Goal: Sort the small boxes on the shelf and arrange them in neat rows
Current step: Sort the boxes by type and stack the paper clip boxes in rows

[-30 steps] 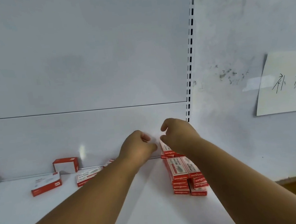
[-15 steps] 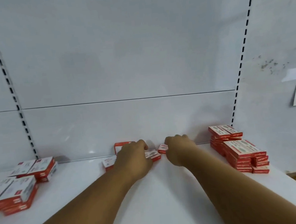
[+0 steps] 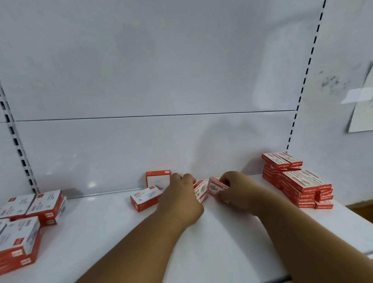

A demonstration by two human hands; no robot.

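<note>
Head: hands (image 3: 209,196) curled around boxes (image 3: 217,185)

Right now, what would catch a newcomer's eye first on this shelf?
Two hands meet mid-shelf at the back: the left hand and right hand each grip a small red box. A neat red stack sits right, larger white-topped boxes left.

Small red-and-white boxes (image 3: 214,185) mid-shelf (image 3: 99,236), tilted; neat stack (image 3: 298,180) at right; larger boxes (image 3: 22,223) stacked left.
</note>
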